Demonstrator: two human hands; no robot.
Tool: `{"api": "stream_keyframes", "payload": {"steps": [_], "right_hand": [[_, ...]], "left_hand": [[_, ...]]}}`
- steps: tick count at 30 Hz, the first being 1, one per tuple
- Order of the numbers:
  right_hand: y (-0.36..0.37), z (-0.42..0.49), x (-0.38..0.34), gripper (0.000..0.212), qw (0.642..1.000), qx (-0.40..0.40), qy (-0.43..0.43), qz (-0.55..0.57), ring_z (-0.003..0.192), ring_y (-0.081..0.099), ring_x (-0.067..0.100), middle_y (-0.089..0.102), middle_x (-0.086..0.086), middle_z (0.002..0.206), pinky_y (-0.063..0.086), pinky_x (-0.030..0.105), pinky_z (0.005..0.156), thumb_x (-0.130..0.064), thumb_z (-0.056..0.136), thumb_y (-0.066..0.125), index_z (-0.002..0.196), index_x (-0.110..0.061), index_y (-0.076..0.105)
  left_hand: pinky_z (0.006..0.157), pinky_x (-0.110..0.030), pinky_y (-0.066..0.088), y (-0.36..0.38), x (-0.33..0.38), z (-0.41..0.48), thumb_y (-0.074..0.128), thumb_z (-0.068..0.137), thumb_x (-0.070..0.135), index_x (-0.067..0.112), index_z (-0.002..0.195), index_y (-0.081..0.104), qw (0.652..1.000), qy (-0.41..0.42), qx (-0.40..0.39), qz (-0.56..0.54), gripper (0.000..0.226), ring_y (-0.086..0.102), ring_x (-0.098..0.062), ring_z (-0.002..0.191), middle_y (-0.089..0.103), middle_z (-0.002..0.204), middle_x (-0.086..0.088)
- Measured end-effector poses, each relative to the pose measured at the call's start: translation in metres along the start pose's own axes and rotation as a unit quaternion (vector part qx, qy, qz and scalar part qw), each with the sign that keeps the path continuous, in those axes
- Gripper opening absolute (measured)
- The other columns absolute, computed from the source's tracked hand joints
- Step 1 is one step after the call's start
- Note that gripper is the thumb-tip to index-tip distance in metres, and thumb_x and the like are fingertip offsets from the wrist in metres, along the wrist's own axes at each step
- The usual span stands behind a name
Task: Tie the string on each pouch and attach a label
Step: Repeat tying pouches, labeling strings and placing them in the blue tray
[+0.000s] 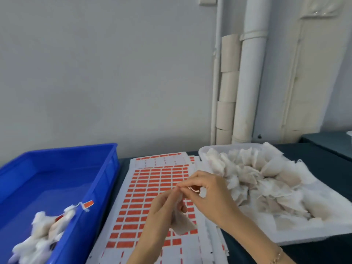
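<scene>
Two hands are held above the sheet of orange labels [148, 189] on the surface [314, 252]: a pouch [183, 226] is gripped in the curled left hand [162, 212], its top pinched by the right hand [208, 189]. Other pouches [43, 231], one with an orange tag [89, 203], are piled in the blue tray [57, 149]; farther right, a heap [266, 180] is held in the white tray [304, 237].

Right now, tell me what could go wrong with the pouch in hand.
1. The left hand and right hand pinch the pouch above the label sheet; a slip could drop it there.
2. A finished pouch's label lies over the blue bin rim and might snag or fall out.
</scene>
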State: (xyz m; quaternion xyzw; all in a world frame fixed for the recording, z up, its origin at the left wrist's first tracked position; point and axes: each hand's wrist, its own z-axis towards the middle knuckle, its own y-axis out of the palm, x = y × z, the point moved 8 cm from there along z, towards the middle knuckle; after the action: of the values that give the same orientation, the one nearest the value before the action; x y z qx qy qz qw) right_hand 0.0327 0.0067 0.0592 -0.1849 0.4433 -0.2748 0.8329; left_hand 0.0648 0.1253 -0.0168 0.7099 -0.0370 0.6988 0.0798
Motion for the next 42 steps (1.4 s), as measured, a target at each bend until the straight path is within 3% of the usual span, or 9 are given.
{"api": "stream_keyframes", "payload": {"steps": [2,7,11,14,18,26,29,33,42], "right_hand": [[0.022,-0.005,-0.002,0.022,1.0,-0.023,-0.005,-0.019,0.088,0.06,-0.001,0.068,-0.009,0.101,0.05,0.013,0.083,-0.022,0.087,0.066,0.107,-0.023,0.072],[0.054,-0.012,-0.003,0.032,0.995,-0.066,0.0,-0.08,0.109,0.057,0.002,0.063,-0.012,0.121,0.044,0.016,0.1,-0.034,0.089,0.058,0.12,-0.027,0.064],[0.057,-0.015,0.0,0.037,0.998,-0.046,0.04,-0.023,0.087,0.058,-0.01,0.064,-0.021,0.108,0.04,-0.003,0.08,-0.046,0.079,0.055,0.11,-0.03,0.068],[0.058,-0.015,0.004,0.025,0.997,-0.037,0.063,-0.005,0.082,0.06,-0.009,0.062,-0.026,0.1,0.043,-0.002,0.077,-0.041,0.081,0.062,0.103,-0.031,0.069],[0.053,-0.011,0.009,0.016,0.997,-0.012,0.079,-0.004,0.087,0.066,0.002,0.069,-0.015,0.099,0.051,0.01,0.082,-0.029,0.086,0.067,0.101,-0.026,0.071],[0.052,-0.002,0.01,0.01,0.997,0.012,0.075,-0.002,0.079,0.064,-0.001,0.065,-0.018,0.089,0.045,0.0,0.072,-0.026,0.087,0.066,0.096,-0.025,0.071],[0.053,-0.001,0.014,0.007,0.997,0.021,0.078,-0.003,0.076,0.063,-0.002,0.063,-0.02,0.087,0.044,-0.001,0.069,-0.026,0.087,0.066,0.094,-0.028,0.069],[0.051,0.003,0.023,0.009,0.995,0.036,0.092,-0.004,0.075,0.063,-0.002,0.063,-0.019,0.086,0.044,0.0,0.065,-0.026,0.087,0.066,0.09,-0.034,0.062],[0.055,0.004,0.034,0.005,0.994,0.047,0.097,-0.025,0.076,0.064,0.002,0.066,-0.015,0.088,0.043,0.002,0.068,-0.026,0.089,0.064,0.092,-0.03,0.066]], "left_hand": [[0.061,-0.017,0.053,-0.019,-0.006,-0.005,0.055,0.091,0.039,0.031,0.074,0.074,0.999,0.016,0.025,0.01,0.026,0.066,-0.01,0.065,0.069,0.07,0.006],[0.06,-0.018,0.051,-0.041,-0.011,-0.016,0.057,0.092,0.033,0.023,0.084,0.068,0.999,0.018,0.047,0.019,0.017,0.061,-0.01,0.06,0.064,0.064,0.007],[0.081,-0.04,0.053,-0.041,-0.01,-0.021,0.064,0.089,0.034,0.03,0.069,0.071,1.0,0.011,0.026,-0.005,0.021,0.063,-0.024,0.082,0.068,0.073,0.005],[0.078,-0.031,0.052,-0.044,-0.013,-0.027,0.058,0.092,0.025,0.039,0.06,0.07,0.999,-0.005,0.05,-0.01,0.037,0.062,-0.013,0.085,0.068,0.07,0.016],[0.076,-0.03,0.053,-0.041,-0.015,-0.031,0.058,0.092,0.023,0.034,0.065,0.07,0.999,0.014,0.037,-0.004,0.032,0.066,-0.007,0.076,0.07,0.075,0.009],[0.081,-0.036,0.043,-0.039,-0.026,-0.036,0.062,0.09,0.027,0.033,0.067,0.07,0.996,-0.007,0.031,-0.084,0.025,0.057,-0.011,0.074,0.064,0.07,0.006],[0.075,-0.036,0.047,-0.037,-0.023,-0.039,0.058,0.091,0.025,0.033,0.068,0.07,0.995,-0.002,0.035,-0.096,0.028,0.059,-0.011,0.071,0.065,0.071,0.005],[0.048,-0.02,0.033,-0.028,-0.037,-0.04,0.057,0.093,0.02,0.014,0.067,0.067,0.984,-0.076,0.022,-0.161,0.028,0.041,-0.009,0.047,0.044,0.055,-0.005],[0.048,-0.02,0.027,-0.021,-0.032,-0.039,0.046,0.098,0.018,0.008,0.076,0.064,0.996,-0.034,0.004,-0.087,0.03,0.036,-0.008,0.046,0.042,0.049,0.002]]}}
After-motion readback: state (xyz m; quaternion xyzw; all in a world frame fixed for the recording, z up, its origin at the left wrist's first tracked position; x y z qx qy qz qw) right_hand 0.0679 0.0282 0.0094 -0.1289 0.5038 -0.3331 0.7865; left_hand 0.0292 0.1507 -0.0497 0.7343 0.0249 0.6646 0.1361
